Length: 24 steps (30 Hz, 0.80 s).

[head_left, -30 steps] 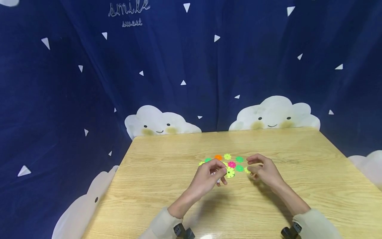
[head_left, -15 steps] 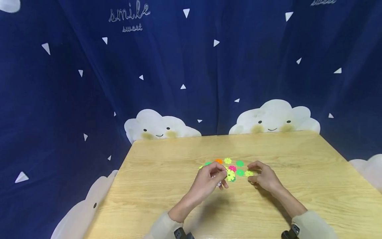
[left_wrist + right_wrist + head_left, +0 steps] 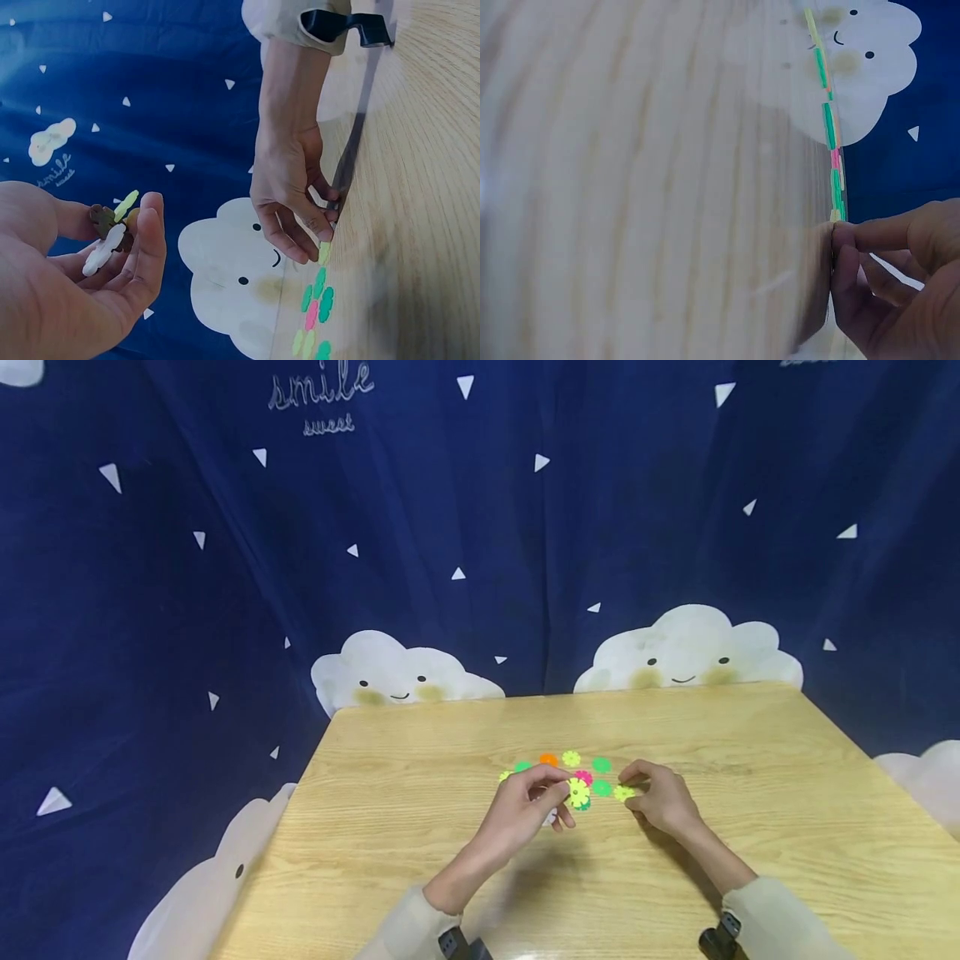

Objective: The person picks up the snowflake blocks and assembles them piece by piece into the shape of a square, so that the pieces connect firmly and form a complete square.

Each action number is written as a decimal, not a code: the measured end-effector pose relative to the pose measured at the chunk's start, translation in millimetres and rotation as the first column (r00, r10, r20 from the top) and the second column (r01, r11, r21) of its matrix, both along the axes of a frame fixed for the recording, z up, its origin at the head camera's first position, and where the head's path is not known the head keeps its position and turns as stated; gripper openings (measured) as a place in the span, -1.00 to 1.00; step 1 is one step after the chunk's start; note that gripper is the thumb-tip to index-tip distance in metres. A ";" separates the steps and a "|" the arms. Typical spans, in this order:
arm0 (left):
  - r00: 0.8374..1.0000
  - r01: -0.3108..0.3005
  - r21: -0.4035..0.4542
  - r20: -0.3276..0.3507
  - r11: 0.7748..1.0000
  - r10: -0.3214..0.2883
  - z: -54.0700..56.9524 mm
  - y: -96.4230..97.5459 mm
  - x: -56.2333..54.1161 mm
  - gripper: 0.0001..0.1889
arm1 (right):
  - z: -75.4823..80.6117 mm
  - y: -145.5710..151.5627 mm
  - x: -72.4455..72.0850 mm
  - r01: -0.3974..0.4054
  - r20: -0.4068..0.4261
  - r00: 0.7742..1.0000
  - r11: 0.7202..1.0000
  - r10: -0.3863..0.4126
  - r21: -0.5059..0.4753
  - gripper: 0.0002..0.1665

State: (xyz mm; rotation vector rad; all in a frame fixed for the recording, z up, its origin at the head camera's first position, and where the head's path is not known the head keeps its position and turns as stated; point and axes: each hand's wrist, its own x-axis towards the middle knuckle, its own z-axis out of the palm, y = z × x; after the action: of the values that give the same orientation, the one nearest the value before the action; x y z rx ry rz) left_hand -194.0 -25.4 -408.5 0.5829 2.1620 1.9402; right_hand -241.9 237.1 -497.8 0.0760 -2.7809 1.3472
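My left hand (image 3: 521,802) is raised over the table and pinches a small cluster of joined, notched plastic snowflake discs. In the left wrist view a yellow disc (image 3: 126,204), a white disc (image 3: 103,251) and a brown disc (image 3: 100,220) show in it; the fingers hide part of the cluster. Low at the table, my right hand (image 3: 667,799) has thumb and index finger on the edges of a flat yellow snowflake disc (image 3: 622,793). That disc lies at the right end of the loose group.
More snowflake discs lie on the wooden table (image 3: 390,793), among them an orange disc (image 3: 549,760), a pink disc (image 3: 582,777) and a green disc (image 3: 602,765). My left hand hides some of them. A blue curtain (image 3: 420,510) with clouds hangs beyond the table.
My right hand's fingertips have come in from above onto the edges of the yellow disc at the right. The left hand keeps its cluster in nearly the same place, turned slightly.
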 end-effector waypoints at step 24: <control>1.000 0.022 -0.026 -0.003 0.999 -0.022 -1.6 -0.3 1.4 -0.82 | 14.5 10.4 12.1 -0.039 0.106 0.993 0.982 0.059 -0.186 -0.81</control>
State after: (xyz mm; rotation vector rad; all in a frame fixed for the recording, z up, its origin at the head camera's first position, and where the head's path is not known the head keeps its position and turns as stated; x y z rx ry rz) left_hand -192.6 -25.8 -410.0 0.6033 2.1696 1.8987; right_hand -229.8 247.6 -483.3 0.0642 -2.7431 1.6627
